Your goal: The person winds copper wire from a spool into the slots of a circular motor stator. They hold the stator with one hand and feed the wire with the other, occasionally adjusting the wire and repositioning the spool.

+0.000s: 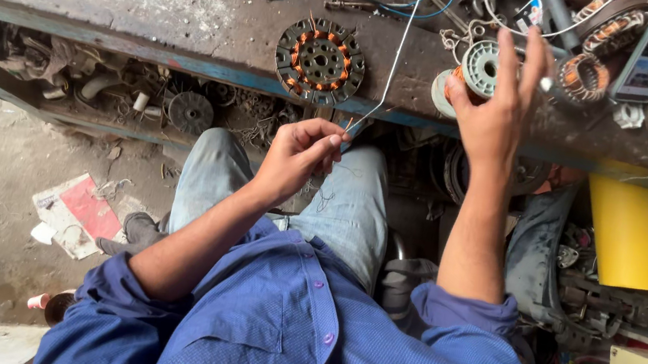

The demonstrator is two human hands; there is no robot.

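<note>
Two hands: both raised before the workbench (153,3).
Left hand (298,156): fingers pinched shut on thin wire (396,55).
Right hand (501,106): fingers spread open, touching wire spool (479,66).
Stator (320,61): flat on bench, between hands, apart from both.

Rough worn workbench (153,3); thin glossy wire (397,55); cotton shirt (274,330).

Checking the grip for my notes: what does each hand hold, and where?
Left hand pinches a thin wire near its end; right hand holds nothing.
</note>
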